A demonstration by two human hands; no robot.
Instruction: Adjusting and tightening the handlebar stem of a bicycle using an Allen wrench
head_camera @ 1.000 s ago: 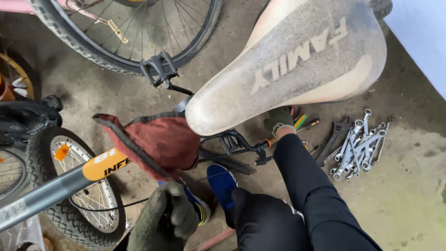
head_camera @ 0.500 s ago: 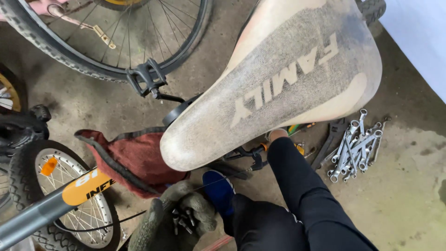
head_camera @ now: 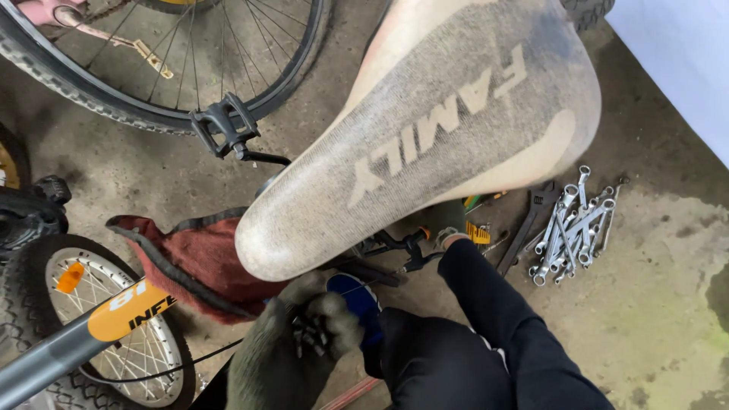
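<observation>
- While the left hand [head_camera: 300,345] sat low beneath the nose of the saddle [head_camera: 425,144], it was cupped in a dark, grimy glove around a small clutch of dark metal parts [head_camera: 310,334], too small to tell apart.
- Right hand [head_camera: 449,228] lay farther out, reaching under the saddle's rear toward the floor; only a gloved edge showed past the black sleeve [head_camera: 493,311], so whether it gripped anything could not be told.
- Loose spanners [head_camera: 569,228] lay just to the right of that hand, well apart from the left one, their shiny steel shafts running mostly away from the person.
- Saddle's long axis ran from lower left to upper right, its textured cover dusty and worn.
- A red rag [head_camera: 201,262] lay crumpled on the concrete floor [head_camera: 668,304], just left of the cupped hand.
</observation>
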